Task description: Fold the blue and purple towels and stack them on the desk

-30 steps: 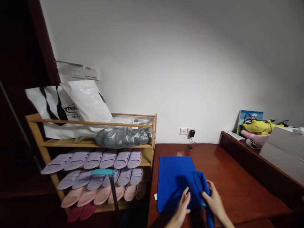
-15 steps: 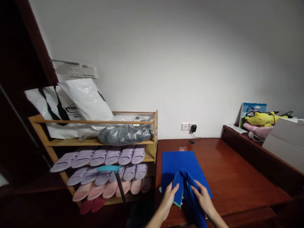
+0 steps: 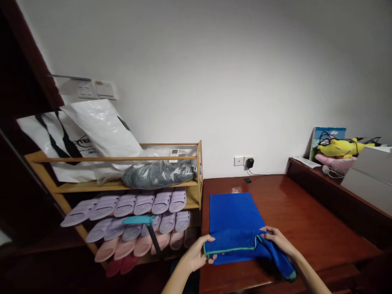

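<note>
A blue cloth (image 3: pixel 231 241) with green edging is stretched sideways between my two hands. My left hand (image 3: pixel 199 252) pinches its left corner, thumb on top and fingers below. At the cloth's right part, my right hand (image 3: pixel 277 240) grips the upper edge, and a loose bunched end hangs down beneath that hand. Under the held cloth, a flat blue sheet (image 3: pixel 234 210) lies on the reddish-brown table (image 3: pixel 294 212). The near part of the sheet is partly covered by the held cloth.
Left of the table stands a wooden shoe rack (image 3: pixel 122 158) with rows of slippers (image 3: pixel 134 204) and a white bag (image 3: pixel 101 130) on top. A raised ledge on the right bears a yellow plush toy (image 3: pixel 339 148) and white boxes (image 3: pixel 370 167). A black plug (image 3: pixel 250 163) sits in the wall.
My hands have moved apart, my left to the left and my right to the right. The cloth, bunched and folded between them before, is now spread wide over the sheet.
</note>
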A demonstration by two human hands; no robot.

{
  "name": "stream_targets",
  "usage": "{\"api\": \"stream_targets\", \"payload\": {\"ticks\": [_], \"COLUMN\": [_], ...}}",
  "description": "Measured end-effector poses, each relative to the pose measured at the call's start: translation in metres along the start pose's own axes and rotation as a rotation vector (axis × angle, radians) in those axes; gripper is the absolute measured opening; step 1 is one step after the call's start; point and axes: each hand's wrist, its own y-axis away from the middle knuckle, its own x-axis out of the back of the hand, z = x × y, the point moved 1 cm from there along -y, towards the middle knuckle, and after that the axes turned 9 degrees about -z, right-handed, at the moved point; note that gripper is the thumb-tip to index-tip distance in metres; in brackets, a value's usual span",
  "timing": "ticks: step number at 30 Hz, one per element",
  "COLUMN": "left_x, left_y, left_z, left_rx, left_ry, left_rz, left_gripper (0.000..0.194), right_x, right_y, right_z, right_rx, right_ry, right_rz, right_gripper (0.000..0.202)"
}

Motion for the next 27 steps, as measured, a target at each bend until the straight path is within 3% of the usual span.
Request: {"api": "stream_targets", "payload": {"ticks": [4,9,13,16,20,24,27], "left_x": [0.0,-0.015,-0.031,-0.043,-0.052,-0.043,-0.03], "left_y": [-0.021,-0.079,-0.115,-0.115,-0.093,-0.085,-0.09], "left_z": [0.023,0.065,0.075,0.054,0.0,-0.048,-0.063], "left_rx": [-0.09,-0.208,-0.299,-0.369,-0.449,-0.367,-0.376], "left_ry": [-0.038,-0.169,-0.402,-0.641,-0.958,-1.68,-1.885], "left_rz": [0.092,0.195,0.313,0.397,0.363,0.413,0.465], "left_gripper": [0.033,0.035,0.031,0.03,0.041,0.056,0.057], "right_x": [-0.018,-0.046,-0.051,-0.043,-0.042,-0.062,-0.069], "right_y": [0.005,0.015,0.017,0.015,0.012,0.0,-0.01], "right_z": [0.012,0.03,0.048,0.057,0.057,0.063,0.071], "right_rx": [-0.065,-0.13,-0.081,-0.004,0.092,0.117,0.144], "right_ry": [-0.11,-0.218,-0.006,0.238,0.64,1.063,1.139], "right_rz": [-0.008,0.136,0.22,0.278,0.428,0.424,0.47], "right_gripper": [0.036,0.048,0.054,0.054,0.042,0.038,0.035]}}
